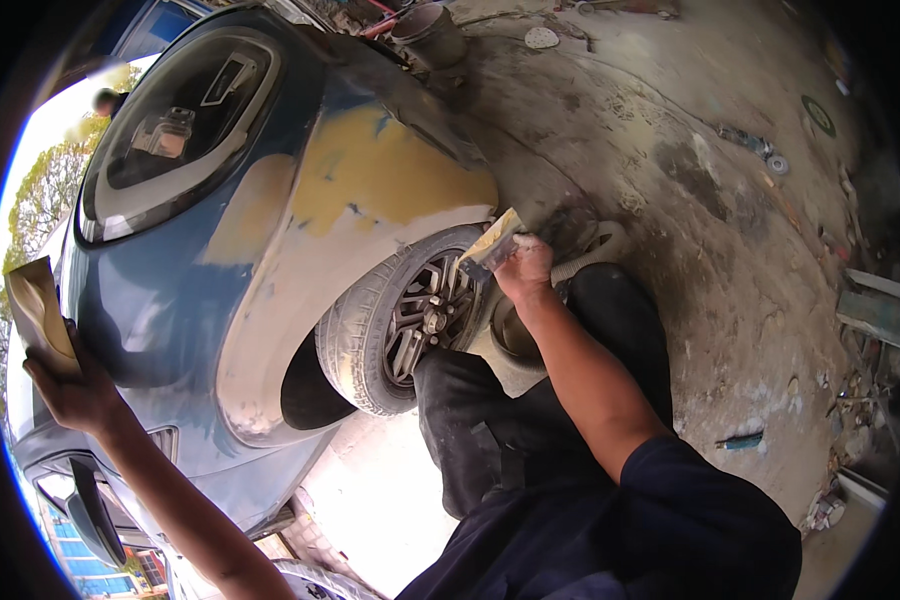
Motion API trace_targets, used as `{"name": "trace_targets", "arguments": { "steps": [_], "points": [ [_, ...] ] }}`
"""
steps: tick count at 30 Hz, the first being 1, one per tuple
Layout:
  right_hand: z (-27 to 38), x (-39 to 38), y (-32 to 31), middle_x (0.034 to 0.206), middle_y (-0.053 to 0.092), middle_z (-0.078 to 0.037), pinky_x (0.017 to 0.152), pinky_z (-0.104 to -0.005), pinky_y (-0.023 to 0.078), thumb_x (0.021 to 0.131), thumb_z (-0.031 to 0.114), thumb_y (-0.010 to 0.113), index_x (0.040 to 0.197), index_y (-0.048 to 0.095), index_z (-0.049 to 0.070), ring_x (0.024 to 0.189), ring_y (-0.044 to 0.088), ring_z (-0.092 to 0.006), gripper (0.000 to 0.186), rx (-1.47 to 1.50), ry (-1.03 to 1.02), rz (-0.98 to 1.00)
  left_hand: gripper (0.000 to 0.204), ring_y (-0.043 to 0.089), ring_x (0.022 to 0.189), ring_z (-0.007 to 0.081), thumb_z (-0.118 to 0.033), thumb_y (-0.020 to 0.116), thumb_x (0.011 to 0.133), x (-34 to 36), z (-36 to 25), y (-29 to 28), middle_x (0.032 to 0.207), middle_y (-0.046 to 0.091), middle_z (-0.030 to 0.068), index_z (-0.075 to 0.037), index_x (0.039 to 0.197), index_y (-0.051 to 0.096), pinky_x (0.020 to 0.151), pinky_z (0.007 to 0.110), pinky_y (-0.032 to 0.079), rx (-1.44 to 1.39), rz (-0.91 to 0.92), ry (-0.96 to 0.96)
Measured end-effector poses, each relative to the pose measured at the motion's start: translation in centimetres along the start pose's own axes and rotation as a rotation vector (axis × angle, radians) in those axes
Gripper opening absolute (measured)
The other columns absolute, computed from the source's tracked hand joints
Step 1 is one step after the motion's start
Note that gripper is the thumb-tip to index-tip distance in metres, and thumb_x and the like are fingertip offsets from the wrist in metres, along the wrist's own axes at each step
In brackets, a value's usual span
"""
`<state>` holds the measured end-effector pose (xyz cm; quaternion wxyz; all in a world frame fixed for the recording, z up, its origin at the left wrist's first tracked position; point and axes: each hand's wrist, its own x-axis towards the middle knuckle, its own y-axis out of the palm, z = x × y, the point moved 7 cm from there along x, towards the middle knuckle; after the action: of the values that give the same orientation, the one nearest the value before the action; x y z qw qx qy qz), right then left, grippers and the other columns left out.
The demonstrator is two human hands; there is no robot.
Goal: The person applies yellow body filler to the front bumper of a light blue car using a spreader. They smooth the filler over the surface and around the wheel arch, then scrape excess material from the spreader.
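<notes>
Left arm stretches far out, left hand (75,385) raised with fingers apparently curled shut. Right forearm reaches forward, right hand (523,268) clenched tight, knuckles up.

metal bucket (430,35), grinder (760,148) (dusty ground)

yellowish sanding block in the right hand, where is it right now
In the head view, the yellowish sanding block sits right of centre in the right hand, at the rear lip of the filler-coated wheel arch, just above the grey alloy wheel.
</notes>
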<state>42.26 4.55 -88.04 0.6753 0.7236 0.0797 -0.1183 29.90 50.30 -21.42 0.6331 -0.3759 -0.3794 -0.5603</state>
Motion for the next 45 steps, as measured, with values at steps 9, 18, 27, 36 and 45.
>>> {"name": "trace_targets", "arguments": {
  "steps": [9,18,27,36,45],
  "points": [
    [0.0,0.3,-0.3,0.126,0.078,-0.011,0.114,-0.0521,0.054,0.094,0.006,0.064,0.125,0.073,0.002,0.123,0.072,-0.0316,0.033,-0.025,-0.054,-0.047,0.06,0.055,0.147,0.0359,-0.015,0.075,0.107,-0.3,0.5,0.6,0.163,0.053,0.0229,0.004,0.159,0.051,0.123,0.056,0.054,-0.442,0.001,-0.357],
    [-1.1,-2.0,-0.5,0.117,0.079,-0.012,0.106,-0.0562,0.058,0.084,0.02,0.066,0.121,0.076,0.007,0.114,0.074,-0.0348,0.04,-0.021,0.169,0.045,0.074,0.081,0.112,0.0288,-0.04,0.098,0.087,1.1,-0.7,-0.9,0.127,0.08,0.0202,0.008,0.137,0.072,0.102,0.033,0.064,0.188,-0.06,0.266],
    [-1.1,-3.9,-6.6,0.091,0.077,-0.007,0.083,-0.0355,0.058,0.077,0.015,0.071,0.101,0.079,0.005,0.083,0.074,-0.0226,0.027,-0.577,0.106,-0.279,0.074,0.084,0.101,0.025,-0.06,0.09,0.089,1.2,-0.1,-0.3,0.118,0.084,0.0135,-0.001,0.131,0.078,0.09,0.031,0.067,0.565,0.042,0.21],
    [0.9,-1.6,-3.0,0.129,0.071,-0.001,0.094,-0.0403,0.054,0.103,0.03,0.07,0.139,0.065,0.018,0.113,0.069,-0.0212,0.038,-0.501,-0.102,-0.292,0.074,0.083,0.1,0.0246,-0.055,0.092,0.089,1.0,1.2,0.2,0.118,0.083,0.0132,0.002,0.133,0.075,0.089,0.03,0.067,0.478,0.083,0.138],
    [1.0,-0.5,2.5,0.12,0.067,0.002,0.087,-0.0426,0.047,0.106,0.031,0.069,0.138,0.069,0.02,0.103,0.058,-0.0165,0.034,-0.727,-0.179,-0.396,0.071,0.083,0.099,0.0262,-0.047,0.096,0.089,0.9,1.1,0.1,0.116,0.083,0.0174,0.006,0.131,0.074,0.09,0.032,0.067,0.281,0.066,0.171]
  ]
}}
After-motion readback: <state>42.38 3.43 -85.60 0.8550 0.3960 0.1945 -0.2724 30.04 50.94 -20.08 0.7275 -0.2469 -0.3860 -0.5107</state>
